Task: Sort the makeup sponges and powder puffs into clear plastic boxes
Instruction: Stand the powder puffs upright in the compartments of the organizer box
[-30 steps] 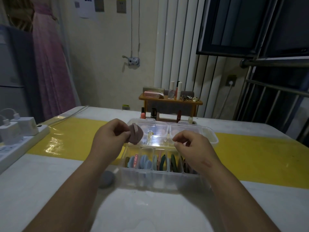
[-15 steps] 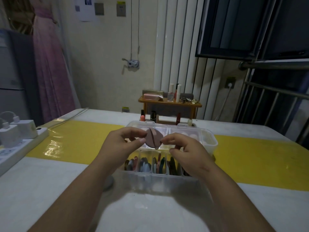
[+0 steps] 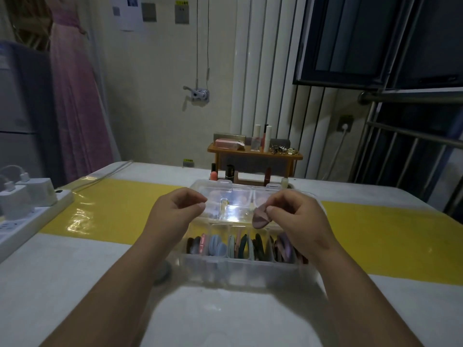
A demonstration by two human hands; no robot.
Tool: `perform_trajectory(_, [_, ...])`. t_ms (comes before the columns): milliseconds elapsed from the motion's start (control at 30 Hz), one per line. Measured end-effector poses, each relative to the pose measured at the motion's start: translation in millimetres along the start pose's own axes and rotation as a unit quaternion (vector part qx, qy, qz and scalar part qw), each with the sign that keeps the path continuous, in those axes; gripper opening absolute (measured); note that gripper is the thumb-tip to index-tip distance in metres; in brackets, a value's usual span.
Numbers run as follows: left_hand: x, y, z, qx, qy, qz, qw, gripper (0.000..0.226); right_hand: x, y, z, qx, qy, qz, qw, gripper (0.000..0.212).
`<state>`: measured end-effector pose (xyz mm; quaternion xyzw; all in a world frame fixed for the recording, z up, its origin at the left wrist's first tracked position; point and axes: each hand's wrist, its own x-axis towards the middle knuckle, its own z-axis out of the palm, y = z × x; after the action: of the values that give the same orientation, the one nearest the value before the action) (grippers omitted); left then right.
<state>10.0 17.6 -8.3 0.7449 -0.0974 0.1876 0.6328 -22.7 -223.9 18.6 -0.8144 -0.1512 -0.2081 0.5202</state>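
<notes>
A clear plastic box point(image 3: 240, 270) with divided compartments stands in front of me, its lid point(image 3: 234, 196) tipped open at the back. Several powder puffs point(image 3: 217, 245) in blue, green, pink and mauve stand on edge inside. My right hand point(image 3: 298, 216) pinches a small mauve puff point(image 3: 260, 217) above the box's right half. Over the left end of the box, my left hand point(image 3: 179, 211) hovers with loosely curled fingers and nothing in it. One grey puff point(image 3: 164, 270) lies on the table left of the box, partly behind my left forearm.
A white power strip with chargers point(image 3: 27, 206) sits along the table's left edge. A small wooden shelf point(image 3: 254, 156) with cosmetics stands at the far edge, lipsticks point(image 3: 213, 174) below it. A yellow strip point(image 3: 112, 209) crosses the white table.
The mauve puff has passed from my left hand to my right hand. My hands met over the box and have now drawn apart, the right carrying the puff to the right.
</notes>
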Motion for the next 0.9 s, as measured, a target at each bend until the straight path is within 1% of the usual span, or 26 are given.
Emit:
perform_trajectory(100, [1.4,-4.5,0.4,-0.004,0.003,-0.012,1.000,0.026,0.8,0.8,-3.2,-0.018,0.000,0.002,1.000,0.015])
perform_trajectory(233, [2.4,-5.8,0.7,0.002,0.011,-0.010,1.000,0.022,-0.9,1.6,-3.7,0.006,-0.036,0.029,0.999,0.013])
perform_trajectory(433, [2.5,-4.9,0.3,0.007,0.014,-0.012,1.000,0.018,-0.5,2.6,-1.7,-0.083,-0.072,0.043,0.993,0.018])
perform_trajectory(700, [2.6,-4.7,-1.0,-0.002,0.011,-0.007,1.000,0.025,-0.3,5.1,2.3,-0.165,-0.119,0.056,0.978,0.026])
perform_trajectory(900, [1.6,-3.3,-1.7,0.001,0.014,-0.008,1.000,0.023,0.5,5.4,1.5,-0.204,-0.130,0.064,0.968,0.022])
